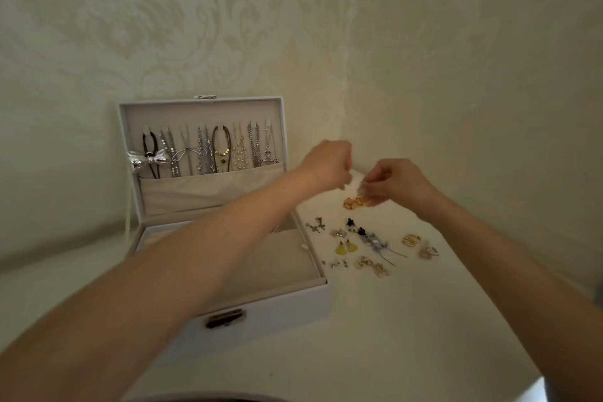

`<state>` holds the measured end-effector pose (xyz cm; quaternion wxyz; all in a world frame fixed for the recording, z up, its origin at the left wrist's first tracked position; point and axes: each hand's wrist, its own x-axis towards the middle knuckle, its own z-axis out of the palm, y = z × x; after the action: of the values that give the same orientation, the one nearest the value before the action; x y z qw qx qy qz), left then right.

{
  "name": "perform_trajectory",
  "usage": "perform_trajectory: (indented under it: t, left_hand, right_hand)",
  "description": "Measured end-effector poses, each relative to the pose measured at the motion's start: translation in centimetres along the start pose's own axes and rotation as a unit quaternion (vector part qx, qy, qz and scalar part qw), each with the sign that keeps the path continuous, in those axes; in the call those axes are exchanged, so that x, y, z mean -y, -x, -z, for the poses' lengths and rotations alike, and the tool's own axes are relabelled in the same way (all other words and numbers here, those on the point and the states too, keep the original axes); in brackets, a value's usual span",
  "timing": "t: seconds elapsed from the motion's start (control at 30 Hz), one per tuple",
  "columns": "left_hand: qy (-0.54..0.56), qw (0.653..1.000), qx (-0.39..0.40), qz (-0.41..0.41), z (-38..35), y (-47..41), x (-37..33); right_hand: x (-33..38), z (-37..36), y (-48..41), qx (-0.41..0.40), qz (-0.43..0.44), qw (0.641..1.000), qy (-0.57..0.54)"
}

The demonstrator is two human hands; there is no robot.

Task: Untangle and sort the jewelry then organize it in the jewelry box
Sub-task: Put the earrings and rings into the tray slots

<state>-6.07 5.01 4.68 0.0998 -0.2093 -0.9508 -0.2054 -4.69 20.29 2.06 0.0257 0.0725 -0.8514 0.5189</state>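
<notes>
Here, right of centre, the right hand [393, 184] pinches an orange beaded piece [352, 203]; the blurred left hand [329, 163] curls beside it, hold unclear. The open jewelry box [293, 307] stands centre-left.

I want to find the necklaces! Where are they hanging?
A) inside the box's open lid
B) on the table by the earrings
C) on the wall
A: the necklaces hang in a row inside the raised lid of the jewelry box.
</notes>
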Motion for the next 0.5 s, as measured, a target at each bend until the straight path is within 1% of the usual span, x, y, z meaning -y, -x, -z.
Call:
perform_trajectory:
  t: [0.07,0.13,0.23,0.33,0.4,0.5]
  left_hand:
    - [0.025,0.999,-0.031,0.015,2.7,2.2,2.8]
    - [0.017,0.998,-0.054,0.025,4.9,4.7,5.6]
    - [0.000,0.998,-0.052,0.045,7.3,7.9,9.5]
    - [-0.049,0.997,-0.019,0.054,8.3,10.1,12.1]
    - [-0.058,0.997,0.007,0.045,8.3,11.0,13.0]
    - [-0.071,0.996,0.046,0.027,7.8,11.5,13.5]
  right_hand:
    - [2.2,-2.5,0.5,0.047,0.032,0.998,-0.034]
    - [4.4,-5.5,1.0,0.095,0.072,0.991,-0.061]
    - [6.8,-9.8,1.6,0.147,0.118,0.981,-0.052]
    - [8.2,-13.2,1.8,0.169,0.174,0.970,0.016]
    - [8.5,-14.8,1.7,0.168,0.219,0.957,0.088]
    - [8.5,-15.9,1.8,0.160,0.259,0.936,0.177]
